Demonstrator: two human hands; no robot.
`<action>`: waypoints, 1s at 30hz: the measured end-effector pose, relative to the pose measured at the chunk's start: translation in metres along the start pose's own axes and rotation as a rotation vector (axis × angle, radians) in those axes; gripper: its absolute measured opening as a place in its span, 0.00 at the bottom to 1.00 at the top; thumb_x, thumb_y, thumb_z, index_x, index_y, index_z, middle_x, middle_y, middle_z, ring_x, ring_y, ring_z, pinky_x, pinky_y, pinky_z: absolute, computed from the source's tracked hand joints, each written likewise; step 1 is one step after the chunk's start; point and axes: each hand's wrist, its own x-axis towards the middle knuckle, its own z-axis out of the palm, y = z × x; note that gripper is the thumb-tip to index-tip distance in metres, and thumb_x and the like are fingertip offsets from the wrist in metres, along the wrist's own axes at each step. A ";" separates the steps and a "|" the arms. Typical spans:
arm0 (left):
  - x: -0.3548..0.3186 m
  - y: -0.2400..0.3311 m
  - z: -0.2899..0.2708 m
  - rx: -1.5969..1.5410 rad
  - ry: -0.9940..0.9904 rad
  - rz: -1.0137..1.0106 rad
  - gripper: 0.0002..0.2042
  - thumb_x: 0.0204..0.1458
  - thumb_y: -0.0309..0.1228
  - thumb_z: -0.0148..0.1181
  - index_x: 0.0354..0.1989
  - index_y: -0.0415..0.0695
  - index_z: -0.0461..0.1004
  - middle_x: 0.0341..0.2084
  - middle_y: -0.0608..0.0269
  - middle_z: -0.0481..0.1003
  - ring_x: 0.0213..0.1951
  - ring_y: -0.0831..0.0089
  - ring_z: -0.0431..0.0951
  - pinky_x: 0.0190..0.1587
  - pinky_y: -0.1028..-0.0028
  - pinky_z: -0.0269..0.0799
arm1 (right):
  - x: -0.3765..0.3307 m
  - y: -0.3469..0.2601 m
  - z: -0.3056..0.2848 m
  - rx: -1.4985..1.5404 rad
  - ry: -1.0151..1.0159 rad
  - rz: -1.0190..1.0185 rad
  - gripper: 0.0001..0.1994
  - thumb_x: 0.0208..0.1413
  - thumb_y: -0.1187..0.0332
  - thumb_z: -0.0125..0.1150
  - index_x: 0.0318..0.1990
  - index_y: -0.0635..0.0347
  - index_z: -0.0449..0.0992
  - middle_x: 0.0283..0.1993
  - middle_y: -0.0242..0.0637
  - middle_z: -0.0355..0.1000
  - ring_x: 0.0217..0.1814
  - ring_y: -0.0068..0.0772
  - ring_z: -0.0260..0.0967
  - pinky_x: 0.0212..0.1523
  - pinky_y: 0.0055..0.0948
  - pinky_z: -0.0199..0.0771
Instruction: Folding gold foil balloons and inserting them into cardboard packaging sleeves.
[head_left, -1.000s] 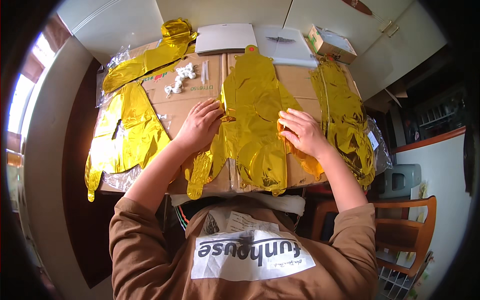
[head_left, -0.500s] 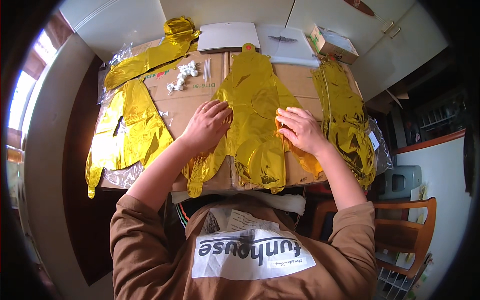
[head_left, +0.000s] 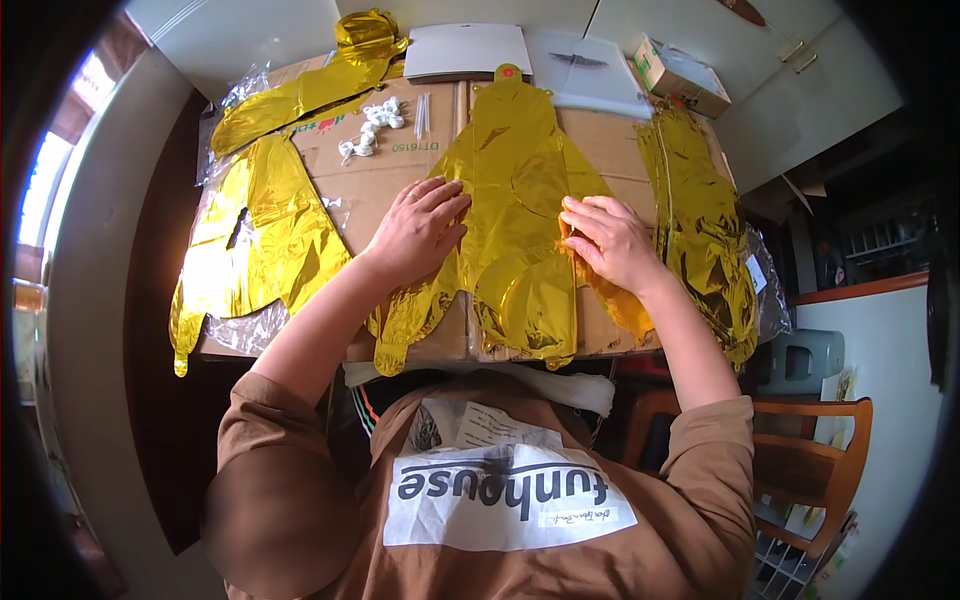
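A flat, uninflated gold foil balloon (head_left: 515,150) lies in front of me, a small red-marked tab at its far end. My left hand (head_left: 420,235) rests on its left side, fingers stretched out flat over the foil. At the right side, my right hand (head_left: 615,245) has its fingers bent around the balloon's edge, where an orange-looking fold of foil shows between thumb and fingers. More flat gold foil lies about: a forked piece (head_left: 285,200) to the left, a long strip (head_left: 310,100) at the far left, and a crinkled stack (head_left: 690,200) to the right.
Cardboard (head_left: 400,175) covers the table. Toward the back lie a white string bundle (head_left: 375,125), clear thin straws (head_left: 423,117), a white flat box (head_left: 465,50), a translucent panel (head_left: 585,80) and a small carton (head_left: 685,80). A wooden chair (head_left: 800,410) stands at right.
The tabletop sits slightly higher in the picture, as the view has tilted. Both hands keep nearly the same places on the balloon, the right fingers shifting only a little.
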 end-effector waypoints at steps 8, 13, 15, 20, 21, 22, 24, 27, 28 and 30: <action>0.003 0.001 0.002 0.006 0.010 0.002 0.20 0.58 0.35 0.60 0.58 0.42 0.74 0.60 0.53 0.73 0.65 0.53 0.68 0.69 0.55 0.59 | 0.001 -0.005 -0.004 -0.022 0.015 0.009 0.17 0.56 0.60 0.69 0.52 0.54 0.82 0.61 0.32 0.77 0.61 0.41 0.70 0.62 0.39 0.70; 0.000 -0.002 0.000 0.021 0.009 0.022 0.22 0.57 0.34 0.61 0.59 0.41 0.73 0.60 0.52 0.73 0.64 0.51 0.68 0.66 0.54 0.63 | 0.004 -0.006 -0.002 -0.010 0.038 -0.009 0.17 0.55 0.60 0.70 0.50 0.53 0.82 0.60 0.32 0.77 0.58 0.38 0.71 0.59 0.38 0.72; 0.002 0.001 -0.004 0.054 -0.018 0.000 0.22 0.57 0.35 0.61 0.59 0.41 0.73 0.60 0.49 0.72 0.63 0.48 0.68 0.66 0.53 0.62 | 0.002 -0.002 0.001 -0.008 0.051 -0.017 0.17 0.55 0.58 0.70 0.49 0.53 0.83 0.60 0.31 0.77 0.57 0.36 0.71 0.58 0.37 0.72; 0.038 0.049 -0.018 -0.021 0.019 0.078 0.25 0.55 0.45 0.63 0.57 0.42 0.74 0.60 0.47 0.70 0.65 0.49 0.66 0.70 0.51 0.56 | -0.001 0.000 0.004 -0.001 0.056 -0.005 0.16 0.55 0.59 0.70 0.49 0.53 0.83 0.59 0.32 0.77 0.57 0.36 0.71 0.58 0.38 0.72; 0.047 0.058 -0.015 -0.068 -0.016 0.140 0.26 0.54 0.45 0.65 0.58 0.43 0.73 0.61 0.48 0.69 0.66 0.49 0.65 0.70 0.50 0.56 | 0.000 0.000 0.003 -0.005 0.059 -0.008 0.16 0.55 0.59 0.70 0.49 0.53 0.83 0.59 0.32 0.77 0.57 0.37 0.71 0.58 0.38 0.72; 0.056 0.064 -0.013 -0.112 -0.051 0.207 0.28 0.53 0.46 0.66 0.59 0.43 0.73 0.63 0.49 0.68 0.67 0.50 0.64 0.70 0.50 0.56 | -0.001 0.000 0.003 -0.008 0.066 -0.007 0.17 0.54 0.59 0.70 0.49 0.53 0.83 0.59 0.32 0.77 0.57 0.37 0.71 0.58 0.39 0.72; 0.063 0.065 0.002 -0.076 -0.043 0.264 0.30 0.52 0.48 0.67 0.59 0.44 0.71 0.62 0.50 0.67 0.67 0.50 0.63 0.71 0.50 0.54 | 0.000 0.000 0.005 -0.013 0.077 -0.018 0.17 0.54 0.59 0.70 0.49 0.53 0.83 0.59 0.32 0.77 0.57 0.38 0.71 0.58 0.39 0.72; 0.061 0.055 0.022 -0.072 -0.099 0.275 0.31 0.50 0.50 0.68 0.58 0.44 0.70 0.61 0.52 0.67 0.67 0.50 0.63 0.72 0.49 0.53 | 0.003 -0.003 0.002 -0.017 0.029 -0.012 0.17 0.54 0.59 0.69 0.50 0.53 0.83 0.60 0.33 0.77 0.58 0.39 0.71 0.59 0.39 0.71; 0.060 0.052 0.026 -0.083 -0.130 0.269 0.31 0.49 0.50 0.68 0.57 0.45 0.69 0.60 0.52 0.67 0.67 0.50 0.63 0.72 0.49 0.52 | 0.002 -0.004 0.002 0.002 0.036 -0.008 0.17 0.53 0.60 0.70 0.50 0.54 0.83 0.59 0.33 0.77 0.57 0.40 0.71 0.59 0.39 0.72; 0.057 0.050 0.034 -0.154 -0.065 0.285 0.32 0.48 0.50 0.69 0.56 0.44 0.68 0.58 0.51 0.67 0.65 0.49 0.64 0.71 0.50 0.54 | 0.001 -0.003 0.000 0.041 0.053 -0.003 0.18 0.51 0.62 0.72 0.50 0.56 0.83 0.58 0.34 0.78 0.57 0.41 0.71 0.60 0.38 0.72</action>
